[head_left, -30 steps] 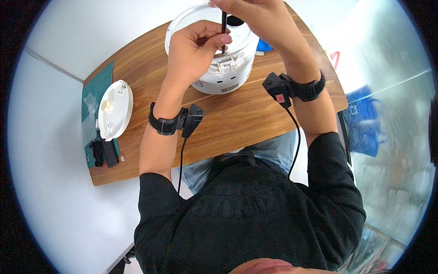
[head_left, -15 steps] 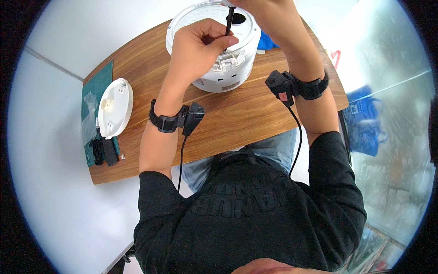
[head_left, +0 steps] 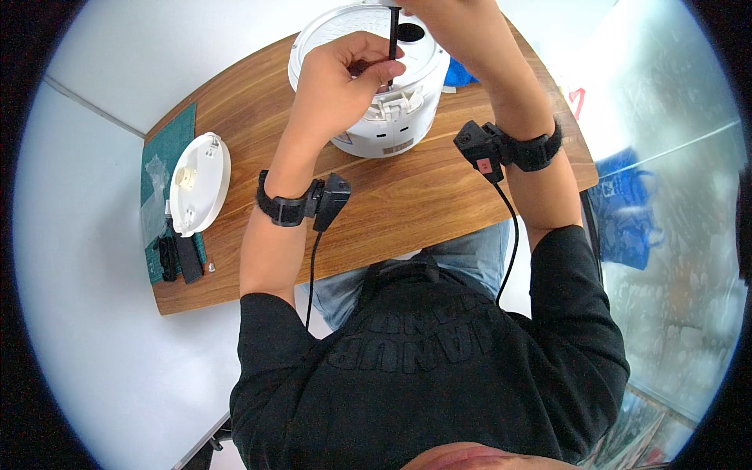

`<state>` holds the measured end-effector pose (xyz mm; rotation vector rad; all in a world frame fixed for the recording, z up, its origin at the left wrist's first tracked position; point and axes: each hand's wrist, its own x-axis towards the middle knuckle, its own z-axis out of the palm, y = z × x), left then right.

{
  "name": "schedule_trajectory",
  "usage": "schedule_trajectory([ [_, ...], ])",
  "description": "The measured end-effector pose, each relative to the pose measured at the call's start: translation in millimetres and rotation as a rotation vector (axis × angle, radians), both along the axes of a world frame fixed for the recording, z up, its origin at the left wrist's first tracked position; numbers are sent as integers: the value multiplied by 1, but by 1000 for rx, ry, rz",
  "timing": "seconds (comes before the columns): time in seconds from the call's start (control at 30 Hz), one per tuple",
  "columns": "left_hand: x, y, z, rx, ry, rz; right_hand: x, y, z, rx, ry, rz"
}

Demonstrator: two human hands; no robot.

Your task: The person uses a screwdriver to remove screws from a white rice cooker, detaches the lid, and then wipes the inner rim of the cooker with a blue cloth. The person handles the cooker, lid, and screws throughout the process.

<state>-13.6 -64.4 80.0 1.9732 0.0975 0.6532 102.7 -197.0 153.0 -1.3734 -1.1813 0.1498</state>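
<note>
the white round appliance [head_left: 417, 119] stands at the far side of the wooden table [head_left: 258, 149], its front latch [head_left: 394, 106] toward the person and its lid [head_left: 325, 34] down. a black-shafted screwdriver [head_left: 393, 35] stands nearly upright over the front edge of that lid, its lower end reaching down just behind the latch. the left hand [head_left: 337, 86] has the shaft pinched low between thumb and fingers, the other fingers loosely curled. the right hand [head_left: 454, 19] is at the tool's pale top end and seems closed round it, though the upper border of the view cuts off much of that grip.

judging by this hold, the step in hand is turning a fastener at the lid's front edge, the left hand guiding and the right hand twisting. the next move would call for steady downward pressure, the shaft kept in line, and a light guiding pinch that lets it spin.

to the left, a white oval cover [head_left: 211, 192] lies hollow side up, partly over a green mat [head_left: 174, 135]; a small metallic piece [head_left: 211, 268] rests near it on the wood.
</note>
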Motion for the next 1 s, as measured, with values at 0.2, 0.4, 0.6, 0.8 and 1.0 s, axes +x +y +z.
schedule_trajectory([
  [0.2,-5,-3,0,187,-50,89,-4,0,1,39,-19,-60],
  [0.4,-15,1,6,244,81,-44,8,0,-7,186,110,55],
  [0.6,-13,0,4,305,78,23,5,-1,-5,213,138,85],
  [0.8,-14,-13,15,350,-7,66,17,-5,-3,359,150,187],
  [1.0,3,-63,10,413,-68,-98,35,-76,-8,448,180,92],
])
